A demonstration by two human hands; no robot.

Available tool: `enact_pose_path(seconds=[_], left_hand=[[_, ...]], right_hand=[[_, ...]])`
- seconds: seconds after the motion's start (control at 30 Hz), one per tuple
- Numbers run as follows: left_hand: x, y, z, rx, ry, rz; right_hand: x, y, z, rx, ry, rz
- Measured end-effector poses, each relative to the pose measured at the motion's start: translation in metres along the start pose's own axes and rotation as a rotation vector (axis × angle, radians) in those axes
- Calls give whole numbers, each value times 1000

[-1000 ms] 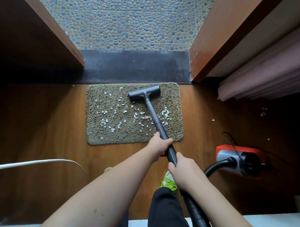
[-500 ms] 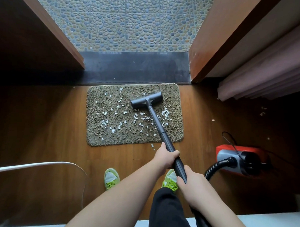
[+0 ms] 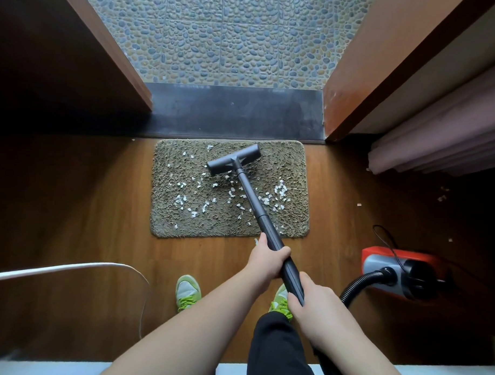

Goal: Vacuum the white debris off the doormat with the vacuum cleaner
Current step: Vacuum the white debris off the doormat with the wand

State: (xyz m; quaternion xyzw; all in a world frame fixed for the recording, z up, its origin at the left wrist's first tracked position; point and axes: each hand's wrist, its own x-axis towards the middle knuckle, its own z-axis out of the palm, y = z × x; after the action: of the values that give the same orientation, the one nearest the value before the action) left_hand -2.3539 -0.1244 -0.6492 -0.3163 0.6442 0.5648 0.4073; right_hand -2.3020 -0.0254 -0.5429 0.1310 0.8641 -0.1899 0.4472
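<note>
Both hands grip the black vacuum wand (image 3: 270,234), one behind the other. The left hand (image 3: 267,261) is wrapped around the tube farther from the body, fingers curled over its top; the right hand (image 3: 315,305) closes around it lower down, nearer the body. Ahead of the left hand lies the doormat (image 3: 291,163) on the wooden floor (image 3: 101,209), its near edge just beyond the knuckles. The vacuum head (image 3: 232,159) rests on the mat's far half, tilted so its right end sits farther away. White debris (image 3: 202,200) is scattered over the mat between the head and the left hand, on either side of the wand. To the right of the right hand, the red and grey vacuum cleaner body (image 3: 398,269) sits on the floor, its ribbed hose (image 3: 359,284) curving back toward that hand. Green shoes (image 3: 188,291) stand below the left forearm.
</note>
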Motion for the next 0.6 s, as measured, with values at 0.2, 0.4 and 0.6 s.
enact_pose_path(seconds=[0.2, 0.4, 0.6], left_hand=[[20, 15, -46, -93, 64, 13], [39, 24, -85, -184, 91, 14], [51, 26, -123, -260, 129, 15]], right_hand=[[26, -47, -7, -28, -23, -55], [47, -89, -5, -71, -2, -110], [59, -127, 1, -153, 3, -157]])
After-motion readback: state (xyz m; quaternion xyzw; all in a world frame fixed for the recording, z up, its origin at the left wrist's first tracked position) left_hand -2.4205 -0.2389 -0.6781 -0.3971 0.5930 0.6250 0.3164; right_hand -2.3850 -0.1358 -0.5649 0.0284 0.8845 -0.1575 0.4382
